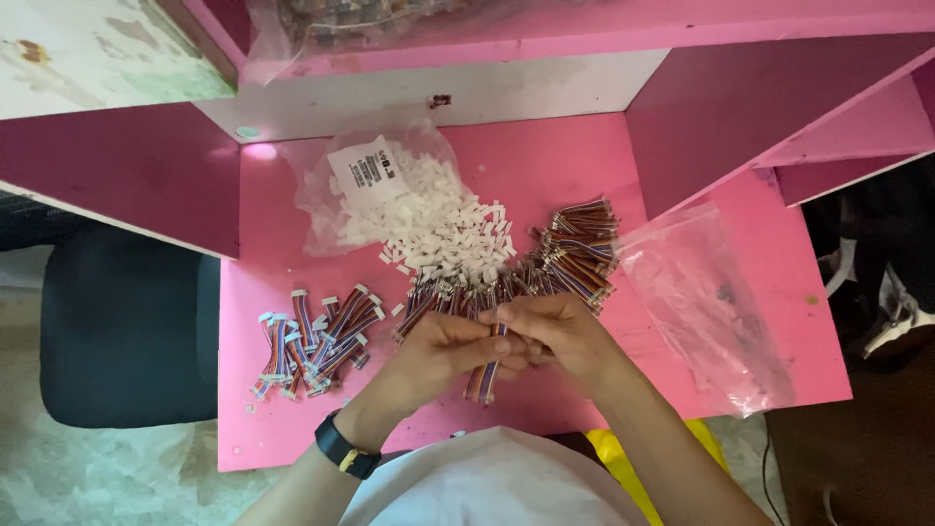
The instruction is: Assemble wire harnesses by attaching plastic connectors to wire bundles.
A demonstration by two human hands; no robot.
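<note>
I am pinching one ribbon cable (484, 375) at frame centre, left hand (440, 349) and right hand (560, 336) fingers closed on it; fitting stage, next needing a white connector (443, 234).

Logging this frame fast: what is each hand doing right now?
Left hand: closed on the multicoloured ribbon cable.
Right hand: closed, fingers pinching the upper end of the same ribbon cable.

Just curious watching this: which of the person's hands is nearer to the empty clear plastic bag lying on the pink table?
The right hand. It sits just left of the clear plastic bag, apart from it. The left hand is farther left, beyond the right hand; both grip a ribbon cable piece.
</note>
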